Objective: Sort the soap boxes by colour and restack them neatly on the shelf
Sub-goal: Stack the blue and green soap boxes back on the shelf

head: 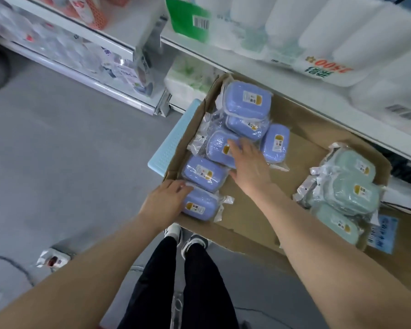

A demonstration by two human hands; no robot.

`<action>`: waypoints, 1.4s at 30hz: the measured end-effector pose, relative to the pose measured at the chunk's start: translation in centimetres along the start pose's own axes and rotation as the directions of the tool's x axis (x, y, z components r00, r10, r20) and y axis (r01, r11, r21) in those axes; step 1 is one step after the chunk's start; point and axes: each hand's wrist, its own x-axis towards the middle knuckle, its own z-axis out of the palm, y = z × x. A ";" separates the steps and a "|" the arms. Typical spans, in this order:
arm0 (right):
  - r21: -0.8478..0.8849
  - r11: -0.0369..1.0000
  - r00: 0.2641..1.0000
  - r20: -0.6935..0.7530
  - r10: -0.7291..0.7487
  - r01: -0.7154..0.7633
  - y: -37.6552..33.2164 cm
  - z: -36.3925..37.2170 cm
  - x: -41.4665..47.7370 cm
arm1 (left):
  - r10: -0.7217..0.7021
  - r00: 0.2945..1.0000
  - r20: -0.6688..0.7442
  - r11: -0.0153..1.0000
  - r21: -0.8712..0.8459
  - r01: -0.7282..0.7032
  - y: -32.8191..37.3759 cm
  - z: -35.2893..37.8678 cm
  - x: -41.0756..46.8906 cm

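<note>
Several blue soap boxes in clear wrap lie on the left half of a cardboard sheet [252,210], one pile [246,103] at the back. My left hand [165,200] rests on the nearest blue box [201,206] at the front left corner, fingers around its left end. My right hand [249,162] reaches flat over the middle blue box [217,146], fingers straight and touching it. Three mint green soap boxes [351,193] are stacked on the right side of the cardboard.
A light blue perforated tray [173,136] sticks out under the cardboard's left edge. Above runs a white shelf [330,108] with toilet paper packs [342,32]. Grey floor lies to the left, with a small packet [54,258]. My legs and shoes [188,238] stand below.
</note>
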 end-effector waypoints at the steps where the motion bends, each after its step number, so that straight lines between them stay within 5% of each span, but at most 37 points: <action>1: -0.008 1.000 1.000 0.020 0.012 -0.012 -0.1 0.8 0.9 | 0.006 1.000 0.008 1.000 0.002 -0.006 -0.1 0.4 0.1; 10: -0.009 0.999 0.973 -0.226 0.037 -0.040 1.3 3.6 -1.1 | 0.031 0.996 0.078 0.992 0.122 -0.041 0.6 1.8 2.4; 19: 0.358 0.904 0.960 -0.061 0.273 -0.234 4.2 5.5 -2.7 | -0.008 0.962 0.274 0.935 0.342 -0.089 3.6 2.1 5.3; 24: 0.616 0.704 0.929 0.141 0.343 -0.354 3.0 5.1 -2.0 | 0.033 0.951 0.307 0.921 0.360 -0.148 3.8 1.8 5.5; 28: 0.682 0.574 0.878 0.233 0.418 -0.454 4.4 5.4 -4.4 | 0.024 0.949 0.315 0.964 0.245 -0.106 3.7 1.1 4.9; 31: 0.698 0.429 0.773 0.287 0.566 -0.574 6.3 5.5 -7.2 | -0.083 0.962 0.259 0.997 0.016 0.082 4.2 0.1 4.9; 36: 0.697 0.222 0.614 0.379 0.692 -0.682 8.3 7.1 -9.8 | -0.372 0.926 0.067 0.870 -0.322 0.373 5.0 -1.2 7.1; 39: 0.610 0.302 0.601 0.372 0.708 -0.733 7.7 6.9 -9.6 | -0.435 0.900 0.028 0.835 -0.361 0.415 5.6 -2.0 8.7; 42: 0.353 0.642 0.724 0.193 0.662 -0.681 6.9 5.9 -9.9 | -0.348 0.937 -0.023 0.924 -0.177 0.339 5.3 -2.0 9.0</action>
